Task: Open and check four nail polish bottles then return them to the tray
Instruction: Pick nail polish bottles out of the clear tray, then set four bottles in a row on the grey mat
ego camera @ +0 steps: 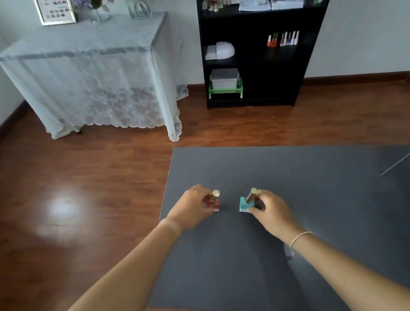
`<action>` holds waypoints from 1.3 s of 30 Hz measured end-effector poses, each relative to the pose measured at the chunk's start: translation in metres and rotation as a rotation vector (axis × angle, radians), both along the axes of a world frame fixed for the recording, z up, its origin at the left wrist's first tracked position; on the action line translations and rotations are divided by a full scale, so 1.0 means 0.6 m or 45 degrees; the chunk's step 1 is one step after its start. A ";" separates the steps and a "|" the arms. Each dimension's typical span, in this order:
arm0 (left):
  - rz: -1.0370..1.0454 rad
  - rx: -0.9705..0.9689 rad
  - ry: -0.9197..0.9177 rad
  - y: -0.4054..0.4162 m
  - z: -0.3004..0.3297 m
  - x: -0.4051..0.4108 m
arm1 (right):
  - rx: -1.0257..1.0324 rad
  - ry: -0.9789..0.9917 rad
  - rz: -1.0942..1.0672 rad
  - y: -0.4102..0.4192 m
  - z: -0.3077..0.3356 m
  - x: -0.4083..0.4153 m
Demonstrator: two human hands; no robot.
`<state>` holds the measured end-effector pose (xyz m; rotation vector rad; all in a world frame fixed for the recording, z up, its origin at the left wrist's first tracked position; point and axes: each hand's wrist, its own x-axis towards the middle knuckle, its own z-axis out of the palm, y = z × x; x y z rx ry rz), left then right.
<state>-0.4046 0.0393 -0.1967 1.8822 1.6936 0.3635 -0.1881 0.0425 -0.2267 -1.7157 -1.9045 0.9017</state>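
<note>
Two square nail polish bottles with gold caps stand on the grey mat [318, 193]. My left hand [192, 211] grips the red bottle [213, 203] from the left, its cap tilted to the right. About a hand's width to the right, my right hand [269, 210] grips the teal bottle [245, 203] from the right side; its gold cap leans toward the upper right. Both caps sit on their bottles. No tray is in view.
A wooden floor surrounds the mat. A lace-covered table [92, 73] stands at the back left and a black shelf unit [259, 36] with polish bottles and boxes at the back right. A white object with a thin metal rod [403, 158] juts in over the mat's right edge.
</note>
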 end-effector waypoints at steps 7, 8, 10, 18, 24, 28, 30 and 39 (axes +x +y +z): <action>0.012 0.014 -0.031 0.015 -0.013 0.002 | 0.001 0.023 0.026 0.007 -0.004 -0.001; 0.016 0.010 -0.044 0.016 -0.013 0.002 | -0.007 0.039 0.024 0.006 -0.004 -0.001; 0.027 0.002 -0.066 0.017 -0.014 0.001 | -0.017 0.060 0.034 0.005 -0.004 0.001; 0.015 -0.014 -0.148 0.014 0.019 0.003 | 0.028 0.035 0.025 0.002 0.016 0.041; -0.142 0.201 -0.168 0.035 0.127 0.076 | 0.202 0.033 -0.057 0.004 0.107 0.126; -0.258 0.320 -0.251 0.047 0.201 0.182 | 0.337 0.063 -0.150 -0.012 0.192 0.216; -0.334 0.384 -0.273 0.047 0.228 0.244 | 0.417 0.078 -0.193 -0.028 0.233 0.271; -0.652 0.448 -0.411 0.010 0.289 0.550 | 0.645 0.029 -0.409 -0.153 0.365 0.559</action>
